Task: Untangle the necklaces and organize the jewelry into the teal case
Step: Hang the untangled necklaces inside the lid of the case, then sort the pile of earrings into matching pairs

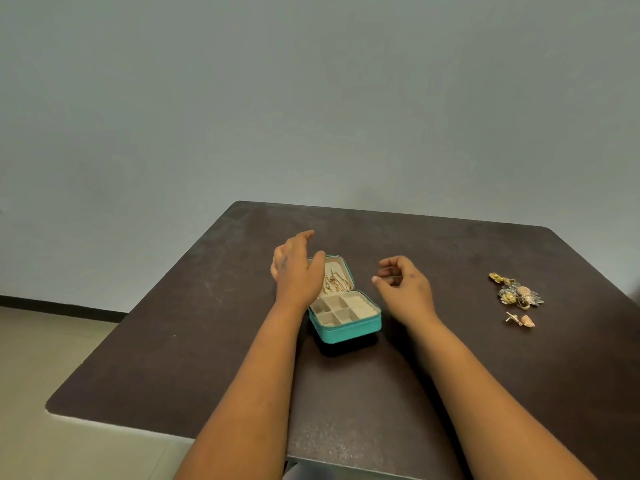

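The teal case [349, 330] lies open in the middle of the dark table, its cream compartments showing bare. Thin gold necklaces [334, 282] lie in the flat lid half behind them. My left hand [298, 268] hovers over the lid's left edge, fingers apart and holding nothing, covering part of the lid. Just right of the case, my right hand [403, 282] has its fingers loosely curled, and nothing shows in it. A heap of gold and pink jewelry [517, 292] lies far to the right, with a small pink piece [521, 319] just in front of it.
The dark table [214, 327] has rounded corners; its left edge drops to a beige floor [41, 368]. A plain grey wall stands behind the far edge.
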